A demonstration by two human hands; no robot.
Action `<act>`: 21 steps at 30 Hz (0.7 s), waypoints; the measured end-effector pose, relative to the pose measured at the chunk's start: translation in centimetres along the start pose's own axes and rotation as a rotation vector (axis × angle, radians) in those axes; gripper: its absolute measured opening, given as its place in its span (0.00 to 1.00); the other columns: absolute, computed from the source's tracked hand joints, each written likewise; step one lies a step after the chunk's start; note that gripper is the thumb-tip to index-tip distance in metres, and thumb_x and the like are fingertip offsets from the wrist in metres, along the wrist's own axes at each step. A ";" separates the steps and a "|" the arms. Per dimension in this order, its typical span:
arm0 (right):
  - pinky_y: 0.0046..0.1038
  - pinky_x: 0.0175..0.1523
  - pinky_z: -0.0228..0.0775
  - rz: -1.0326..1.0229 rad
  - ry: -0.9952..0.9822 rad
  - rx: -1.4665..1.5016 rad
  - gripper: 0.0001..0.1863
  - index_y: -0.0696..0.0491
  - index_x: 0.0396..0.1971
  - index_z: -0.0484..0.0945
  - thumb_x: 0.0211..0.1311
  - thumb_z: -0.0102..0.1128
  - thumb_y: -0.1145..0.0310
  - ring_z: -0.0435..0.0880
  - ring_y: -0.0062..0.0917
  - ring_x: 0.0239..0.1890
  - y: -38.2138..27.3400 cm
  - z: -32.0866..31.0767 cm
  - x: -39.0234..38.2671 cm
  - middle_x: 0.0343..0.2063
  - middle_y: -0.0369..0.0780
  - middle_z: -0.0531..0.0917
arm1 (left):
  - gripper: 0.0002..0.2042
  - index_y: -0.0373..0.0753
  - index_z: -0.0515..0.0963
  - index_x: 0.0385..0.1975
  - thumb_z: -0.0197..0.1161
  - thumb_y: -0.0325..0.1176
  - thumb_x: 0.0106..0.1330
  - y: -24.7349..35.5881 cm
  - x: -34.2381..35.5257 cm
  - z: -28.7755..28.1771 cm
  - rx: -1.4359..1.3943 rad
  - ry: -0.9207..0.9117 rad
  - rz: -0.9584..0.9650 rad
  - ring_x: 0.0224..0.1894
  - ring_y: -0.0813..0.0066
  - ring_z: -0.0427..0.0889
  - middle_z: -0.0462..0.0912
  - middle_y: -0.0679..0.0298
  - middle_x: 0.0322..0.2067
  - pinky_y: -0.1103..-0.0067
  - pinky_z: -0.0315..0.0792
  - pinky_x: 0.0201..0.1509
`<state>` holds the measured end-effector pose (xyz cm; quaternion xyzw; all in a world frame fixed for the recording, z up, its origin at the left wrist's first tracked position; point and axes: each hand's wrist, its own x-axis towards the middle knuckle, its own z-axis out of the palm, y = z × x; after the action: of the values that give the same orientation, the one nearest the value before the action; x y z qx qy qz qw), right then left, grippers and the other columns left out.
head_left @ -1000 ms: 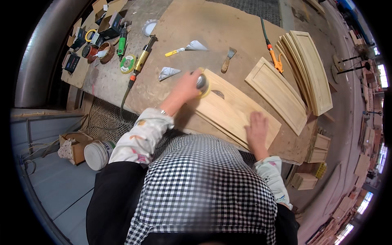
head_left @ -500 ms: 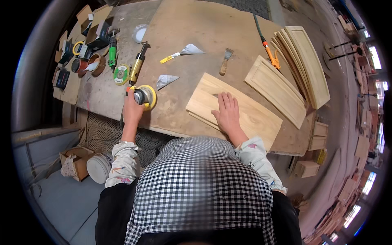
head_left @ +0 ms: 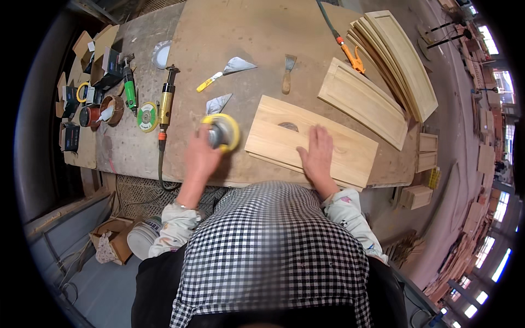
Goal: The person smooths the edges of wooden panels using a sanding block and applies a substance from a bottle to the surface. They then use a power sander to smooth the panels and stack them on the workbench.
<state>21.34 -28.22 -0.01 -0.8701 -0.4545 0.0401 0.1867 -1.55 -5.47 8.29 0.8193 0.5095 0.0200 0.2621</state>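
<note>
My left hand [head_left: 200, 158] is closed round a round palm sander [head_left: 233, 130] with a yellow-rimmed pad. The sander is tilted, its pad facing away from me, and blurred by motion; whether it touches the table I cannot tell. Just to its right lies a pale wooden panel [head_left: 269, 123] on top of at least one more board, with a dark oval mark on its upper face. My right hand [head_left: 318, 156] rests flat on this panel, fingers stretched out and holding nothing.
A framed door panel [head_left: 361, 101] and a leaning stack of panels [head_left: 407, 65] stand right, beside an orange air blow gun [head_left: 354, 59]. A scraper [head_left: 287, 74], a yellow-handled knife [head_left: 209, 82], a gold air tool [head_left: 165, 104] and a green grinder [head_left: 129, 90] lie farther off.
My left hand has lifted the sander away from beside the gold air tool and carried it right, toward the wooden panel. My right hand stays flat on the panel, slightly farther right along it.
</note>
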 end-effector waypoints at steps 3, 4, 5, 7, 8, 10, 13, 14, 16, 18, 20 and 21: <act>0.48 0.75 0.40 0.009 -0.013 -0.063 0.42 0.59 0.69 0.57 0.59 0.63 0.56 0.53 0.43 0.73 1.0 -0.2 -0.7 0.70 0.49 0.60 | 0.30 0.46 0.68 0.58 0.70 0.32 0.53 5.1 -0.3 2.3 0.044 -0.163 0.347 0.44 0.41 0.80 0.73 0.43 0.47 0.59 0.77 0.45; 0.48 0.75 0.40 -0.004 -0.017 -0.073 0.42 0.59 0.70 0.57 0.60 0.63 0.56 0.52 0.43 0.73 1.1 -0.4 -0.7 0.70 0.48 0.59 | 0.28 0.47 0.69 0.58 0.68 0.31 0.54 6.7 -0.5 2.7 0.068 -0.230 0.383 0.42 0.41 0.80 0.73 0.42 0.46 0.59 0.77 0.44; 0.48 0.75 0.40 0.000 -0.015 -0.084 0.42 0.59 0.70 0.57 0.60 0.62 0.55 0.52 0.43 0.73 1.0 -0.3 -0.5 0.70 0.48 0.59 | 0.30 0.48 0.68 0.58 0.68 0.29 0.52 7.5 -0.4 3.7 0.053 -0.210 0.437 0.40 0.42 0.80 0.72 0.44 0.44 0.59 0.77 0.44; 0.48 0.75 0.40 0.003 -0.014 -0.077 0.42 0.59 0.70 0.57 0.60 0.62 0.54 0.52 0.43 0.73 1.1 -0.4 -0.5 0.70 0.48 0.59 | 0.30 0.48 0.69 0.58 0.68 0.29 0.52 9.3 -0.2 4.3 0.068 -0.251 0.455 0.40 0.43 0.81 0.72 0.43 0.44 0.60 0.77 0.43; 0.48 0.75 0.40 0.007 -0.011 -0.075 0.43 0.59 0.69 0.57 0.60 0.63 0.54 0.53 0.43 0.73 1.2 -0.4 -0.5 0.70 0.48 0.59 | 0.30 0.49 0.69 0.58 0.68 0.29 0.52 10.0 -0.1 4.6 0.077 -0.272 0.468 0.40 0.43 0.81 0.72 0.43 0.44 0.60 0.78 0.43; 0.48 0.75 0.40 0.010 -0.005 -0.070 0.43 0.58 0.69 0.58 0.59 0.63 0.53 0.53 0.42 0.73 1.1 -0.2 -0.6 0.70 0.47 0.60 | 0.31 0.49 0.68 0.59 0.69 0.29 0.52 10.4 0.2 5.1 0.081 -0.275 0.505 0.39 0.42 0.81 0.72 0.42 0.45 0.61 0.78 0.43; 0.48 0.75 0.40 0.017 -0.001 -0.079 0.43 0.58 0.69 0.58 0.59 0.62 0.53 0.53 0.42 0.73 1.2 -0.2 -0.6 0.69 0.47 0.60 | 0.32 0.49 0.68 0.60 0.69 0.29 0.52 11.4 0.8 4.8 0.078 -0.298 0.517 0.40 0.42 0.81 0.73 0.42 0.45 0.61 0.78 0.43; 0.48 0.75 0.40 0.017 -0.001 -0.082 0.42 0.58 0.69 0.58 0.59 0.62 0.53 0.53 0.42 0.73 1.2 -0.2 -0.6 0.69 0.47 0.60 | 0.31 0.50 0.68 0.60 0.68 0.29 0.52 11.5 1.0 4.7 0.079 -0.296 0.520 0.40 0.41 0.81 0.73 0.42 0.45 0.61 0.78 0.43; 0.48 0.75 0.41 0.017 -0.001 -0.074 0.42 0.58 0.69 0.58 0.59 0.62 0.53 0.54 0.42 0.73 1.2 -0.3 -0.6 0.69 0.47 0.60 | 0.30 0.50 0.69 0.59 0.67 0.28 0.53 11.5 1.0 4.5 0.086 -0.296 0.519 0.40 0.42 0.81 0.73 0.42 0.44 0.61 0.78 0.42; 0.48 0.75 0.41 0.014 0.001 -0.067 0.42 0.58 0.69 0.58 0.59 0.62 0.53 0.54 0.42 0.73 1.3 -0.4 -0.4 0.69 0.47 0.60 | 0.28 0.50 0.71 0.58 0.65 0.27 0.54 11.3 0.9 4.2 0.098 -0.292 0.514 0.39 0.42 0.82 0.74 0.40 0.43 0.61 0.77 0.41; 0.48 0.75 0.40 0.015 0.000 -0.060 0.42 0.58 0.69 0.58 0.59 0.62 0.53 0.54 0.42 0.73 1.2 -0.4 -0.5 0.69 0.47 0.60 | 0.29 0.49 0.69 0.59 0.66 0.27 0.54 11.0 0.7 4.0 0.115 -0.310 0.490 0.40 0.41 0.81 0.74 0.41 0.43 0.60 0.77 0.43; 0.48 0.75 0.40 0.013 0.001 -0.060 0.42 0.58 0.69 0.58 0.59 0.62 0.54 0.54 0.42 0.73 1.2 -0.4 -0.6 0.69 0.47 0.60 | 0.30 0.49 0.68 0.59 0.66 0.27 0.54 10.8 0.6 3.8 0.123 -0.320 0.479 0.41 0.40 0.80 0.74 0.42 0.43 0.59 0.77 0.44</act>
<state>22.07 -29.42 -0.16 -0.8782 -0.4499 0.0273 0.1603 8.80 -10.28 9.73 0.9233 0.2542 -0.0792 0.2769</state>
